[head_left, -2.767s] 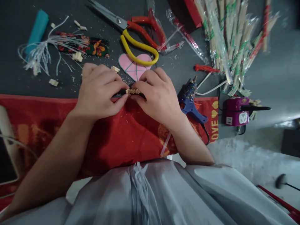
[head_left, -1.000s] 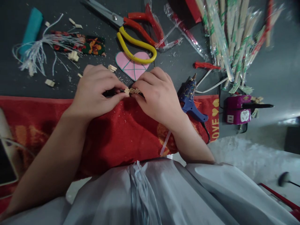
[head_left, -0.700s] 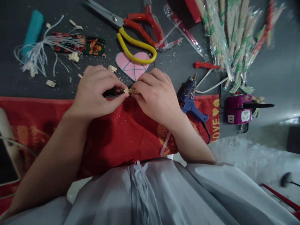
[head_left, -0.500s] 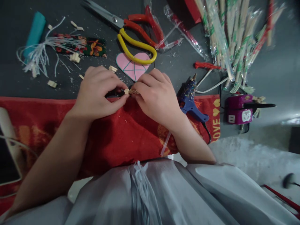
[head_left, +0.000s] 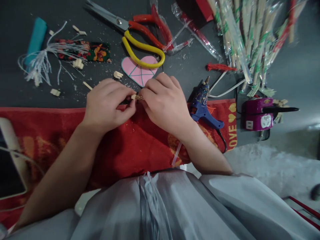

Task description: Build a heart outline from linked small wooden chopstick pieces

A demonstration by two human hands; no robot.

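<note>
My left hand [head_left: 107, 105] and my right hand [head_left: 166, 103] meet fingertip to fingertip above the red towel's back edge. Between them is a small pale, knobbly piece [head_left: 135, 97], which looks like a cluster of short wooden bits. Thumb and forefinger of each hand are pinched at it, and the right fingers cover part of it. Something dark lies behind the left fingers, mostly hidden. Just beyond my hands is a pink paper heart [head_left: 140, 74] with green lines, partly under the yellow and orange handles of large scissors [head_left: 147, 61].
A blue glue gun [head_left: 203, 108] rests at the right on the red towel [head_left: 125, 143]. Beside it stands a purple power socket block [head_left: 258, 115]. Wrapped chopsticks [head_left: 250, 40] fill the back right. White strings [head_left: 42, 65] and cut wooden bits [head_left: 55, 92] lie left.
The left thumb and fingers have shifted slightly, and the left hand sits a little lower. The pale piece stays between both hands. The whole view has moved slightly.
</note>
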